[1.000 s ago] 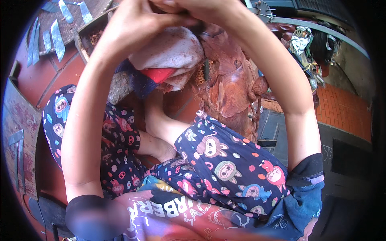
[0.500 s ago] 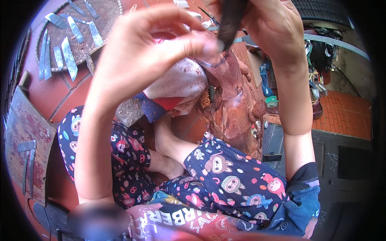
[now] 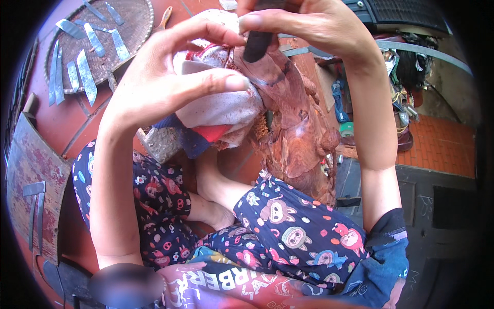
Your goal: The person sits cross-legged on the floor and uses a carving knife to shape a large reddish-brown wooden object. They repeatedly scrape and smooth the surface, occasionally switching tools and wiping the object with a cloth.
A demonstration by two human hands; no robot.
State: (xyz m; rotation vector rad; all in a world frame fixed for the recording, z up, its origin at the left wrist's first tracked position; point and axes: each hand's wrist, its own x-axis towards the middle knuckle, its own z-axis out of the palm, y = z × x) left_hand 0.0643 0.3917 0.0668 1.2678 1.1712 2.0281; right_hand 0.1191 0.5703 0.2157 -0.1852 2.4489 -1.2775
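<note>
My right hand [image 3: 309, 23], at the top of the head view, grips a dark, narrow piece with a blunt end [image 3: 257, 46]; its kind is unclear and its upper part is hidden by the fingers. Left of it, my left hand [image 3: 170, 77] is raised with thumb and forefinger spread in a C shape, holding nothing. The forefinger tip lies close to the dark piece; whether they touch I cannot tell. Below the hands lies a reddish-brown wood carving [image 3: 301, 147] with knobbly edges. A dusty white cloth bundle [image 3: 221, 110] with red and blue parts rests against its left side.
A round woven tray [image 3: 116, 49] at the far left bears several flat metal blades [image 3: 86, 77]. A worn board [image 3: 38, 180] with a metal tool lies nearer. My crossed legs in patterned trousers [image 3: 303, 232] fill the front. A dark panel [image 3: 422, 232] and clutter stand at right.
My right hand and the dark piece have moved left, and the piece hangs more upright. My left hand has shifted slightly left and down, its thumb and forefinger wider apart.
</note>
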